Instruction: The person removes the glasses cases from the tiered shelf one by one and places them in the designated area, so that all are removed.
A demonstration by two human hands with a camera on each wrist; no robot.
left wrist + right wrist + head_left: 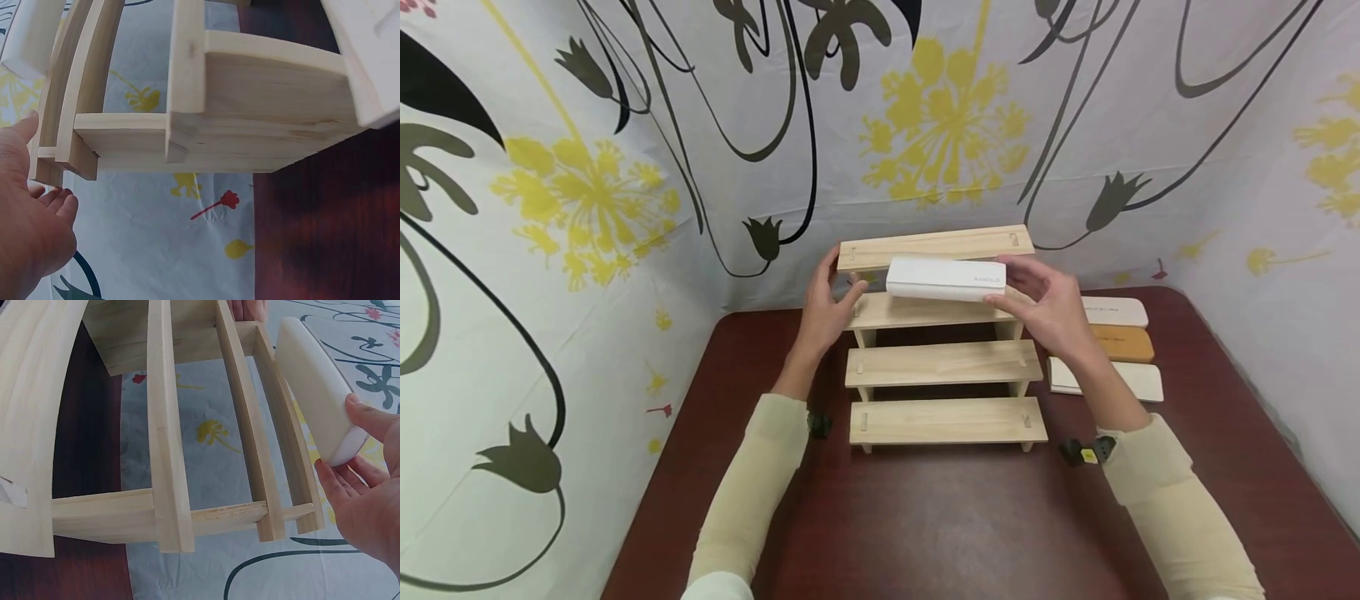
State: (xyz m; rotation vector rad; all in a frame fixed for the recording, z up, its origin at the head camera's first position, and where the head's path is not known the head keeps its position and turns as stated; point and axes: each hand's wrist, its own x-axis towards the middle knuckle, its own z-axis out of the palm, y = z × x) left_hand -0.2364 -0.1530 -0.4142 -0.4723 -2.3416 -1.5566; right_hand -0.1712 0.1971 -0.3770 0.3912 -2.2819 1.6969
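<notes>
A stepped wooden rack (946,363) with several pale shelves stands on the table. My right hand (1054,304) grips the right end of a white glasses case (946,278), thumb on one side and fingers on the other. The case lies lengthwise along the top shelf (936,245), tilted, close to it; whether they touch I cannot tell. In the right wrist view the white case (319,394) is just beyond the top board (287,425). My left hand (824,310) holds the left end of the top shelf, between thumb and fingers (61,203).
Right of the rack, three more cases lie on the dark red table (955,517): a white one (1116,312), a tan one (1123,342) and another white one (1138,381). Floral cloth (850,183) hangs behind and along both sides.
</notes>
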